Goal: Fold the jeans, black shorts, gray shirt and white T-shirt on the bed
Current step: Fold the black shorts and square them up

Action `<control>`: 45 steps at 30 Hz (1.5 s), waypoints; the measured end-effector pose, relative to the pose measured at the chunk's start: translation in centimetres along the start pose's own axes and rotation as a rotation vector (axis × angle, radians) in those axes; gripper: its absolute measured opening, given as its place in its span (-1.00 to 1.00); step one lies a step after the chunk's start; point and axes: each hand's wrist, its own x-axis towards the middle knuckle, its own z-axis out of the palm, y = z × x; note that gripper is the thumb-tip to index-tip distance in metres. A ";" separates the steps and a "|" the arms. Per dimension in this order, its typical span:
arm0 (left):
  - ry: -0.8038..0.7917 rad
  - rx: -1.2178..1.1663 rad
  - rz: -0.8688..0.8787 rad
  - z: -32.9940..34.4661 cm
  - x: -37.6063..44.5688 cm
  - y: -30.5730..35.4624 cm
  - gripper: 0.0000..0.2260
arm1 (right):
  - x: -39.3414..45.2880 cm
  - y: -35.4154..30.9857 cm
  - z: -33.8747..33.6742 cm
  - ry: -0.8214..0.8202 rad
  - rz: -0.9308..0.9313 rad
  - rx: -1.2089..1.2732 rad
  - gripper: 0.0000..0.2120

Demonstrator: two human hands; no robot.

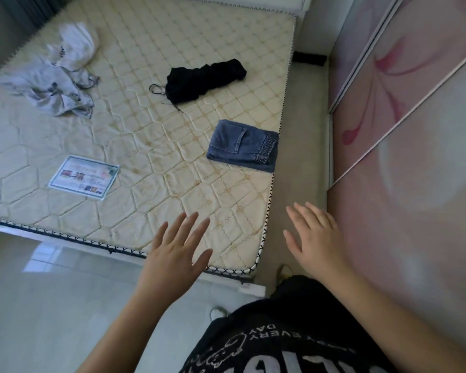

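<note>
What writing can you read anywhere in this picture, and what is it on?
"EVERY DAY", upside down from this view, on the person's black shirt; the larger letters below it are cut off.
Mattress label: two large red characters and small print, too blurred to read.

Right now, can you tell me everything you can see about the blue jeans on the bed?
The jeans are blue denim, already folded into a neat, flat rectangle. A back pocket with pale stitching faces up, and a gathered, stretchy-looking waistband runs along the right side. They lie on the cream quilted mattress, right at its right-hand edge beside the floor gap. Only the mattress touches them; the black shorts lie apart, farther up the bed, and neither hand is near.
</note>
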 end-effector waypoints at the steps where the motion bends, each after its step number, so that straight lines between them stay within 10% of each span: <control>1: -0.007 0.006 0.011 -0.2 -0.5 0.6 -0.43 | -0.9 0.3 -0.4 0.014 0.013 0.004 -0.50; 25: -0.022 0.148 0.318 -0.8 3.5 25.5 -0.41 | -15.6 15.6 -6.0 -0.019 0.291 0.091 -0.46; 45: -0.010 0.068 0.323 0.1 20.1 26.0 -0.42 | -5.4 22.1 -4.2 0.098 0.460 0.239 -0.46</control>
